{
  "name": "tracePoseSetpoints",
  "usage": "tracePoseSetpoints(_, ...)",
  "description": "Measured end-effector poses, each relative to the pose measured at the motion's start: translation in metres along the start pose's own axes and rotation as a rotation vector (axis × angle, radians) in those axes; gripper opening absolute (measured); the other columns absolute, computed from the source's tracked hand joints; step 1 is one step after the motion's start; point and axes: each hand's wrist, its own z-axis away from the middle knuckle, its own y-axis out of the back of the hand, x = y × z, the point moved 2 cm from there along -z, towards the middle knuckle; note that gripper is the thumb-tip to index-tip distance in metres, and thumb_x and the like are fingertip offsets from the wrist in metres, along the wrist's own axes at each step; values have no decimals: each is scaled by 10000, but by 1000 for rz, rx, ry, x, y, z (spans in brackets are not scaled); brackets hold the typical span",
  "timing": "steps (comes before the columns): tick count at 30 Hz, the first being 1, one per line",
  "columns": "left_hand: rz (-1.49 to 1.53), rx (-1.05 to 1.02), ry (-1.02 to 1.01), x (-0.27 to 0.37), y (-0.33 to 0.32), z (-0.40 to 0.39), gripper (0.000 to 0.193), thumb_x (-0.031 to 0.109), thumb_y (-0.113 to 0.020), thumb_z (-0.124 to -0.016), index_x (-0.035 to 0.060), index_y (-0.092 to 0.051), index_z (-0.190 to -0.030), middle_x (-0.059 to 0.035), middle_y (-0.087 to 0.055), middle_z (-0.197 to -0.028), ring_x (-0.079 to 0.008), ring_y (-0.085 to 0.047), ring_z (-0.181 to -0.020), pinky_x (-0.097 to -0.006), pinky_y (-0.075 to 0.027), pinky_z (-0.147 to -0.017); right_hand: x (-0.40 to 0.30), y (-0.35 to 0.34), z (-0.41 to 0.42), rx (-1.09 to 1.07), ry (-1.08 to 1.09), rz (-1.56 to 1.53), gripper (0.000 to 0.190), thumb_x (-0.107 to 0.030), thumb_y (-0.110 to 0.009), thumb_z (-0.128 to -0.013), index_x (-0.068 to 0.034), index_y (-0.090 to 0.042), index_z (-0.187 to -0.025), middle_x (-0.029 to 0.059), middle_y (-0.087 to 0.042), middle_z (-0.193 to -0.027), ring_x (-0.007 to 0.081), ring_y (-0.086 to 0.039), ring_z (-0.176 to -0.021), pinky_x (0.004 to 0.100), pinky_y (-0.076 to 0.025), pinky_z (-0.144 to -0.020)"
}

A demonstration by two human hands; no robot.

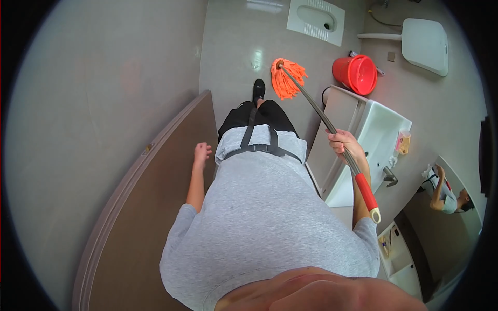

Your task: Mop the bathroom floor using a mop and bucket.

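My right hand grips the metal pole of a string mop, a good way below its red handle grip. The pole slants away from me, and the orange mop head is at floor level, just ahead of my black shoe. Beside my hip, my left hand hangs with its fingers curled; nothing shows in it. A brown door stands close to that hand, on its left.
A red bucket stands beyond the washbasin on my right. The basin has a metal faucet. Farther ahead, a squat toilet is set in the tiled floor, with a white cistern on the wall. A mirror hangs above the basin side.
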Motion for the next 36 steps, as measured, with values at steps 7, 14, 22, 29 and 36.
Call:
tracePoseSetpoints(7, 143, -61, -448, 216, -64, -24, 327, 324, -548, -1009, 39, -627, -1149, -80, -712, -1034, -119, -652, -870, -252, -510, -723, -117, -31, 11, -15, -19, 99, 165, 3, -568, -933, 27, -537, -1093, -40, -474, -735, -17, -387, -482, 142, -315, -363)
tracePoseSetpoints(14, -280, -971, -205, 460, -287, 54, 751, 566, -417, -1021, -118, -443, -1331, -232, -695, -1070, -268, -707, -966, -348, -567, -899, -207, -80, 0, -22, 38, 266, 151, -62, -604, -909, 5, -535, -1026, -35, -486, -651, 11, -433, -455, 179, -361, -376)
tracePoseSetpoints(22, 927, -874, 314, 553, -371, 45, 140, 173, -597, -946, 78, -537, -861, 15, -513, -694, -77, -476, -543, -213, -452, -494, -239, -192, -6, 6, 192, 425, 327, -126, -623, -926, 31, -539, -1200, -50, -472, -617, 34, -446, -432, 200, -389, -400)
tracePoseSetpoints(29, 832, -904, 175, 730, -357, -27, 146, 109, -605, -940, 50, -521, -836, -27, -525, -722, -96, -497, -573, -230, -417, -455, -348, -244, -84, -8, 295, 371, 515, -128, -584, -952, 20, -434, -1422, -47, -471, -647, 30, -439, -430, 196, -365, -394)
tracePoseSetpoints(36, 689, -881, 115, 820, -378, -94, 138, 100, -552, -960, -25, -514, -913, -83, -554, -812, -120, -531, -630, -215, -445, -467, -408, -254, -161, -38, 338, 35, 519, -121, -531, -978, -14, -402, -1469, -35, -505, -715, 25, -432, -455, 183, -342, -417)
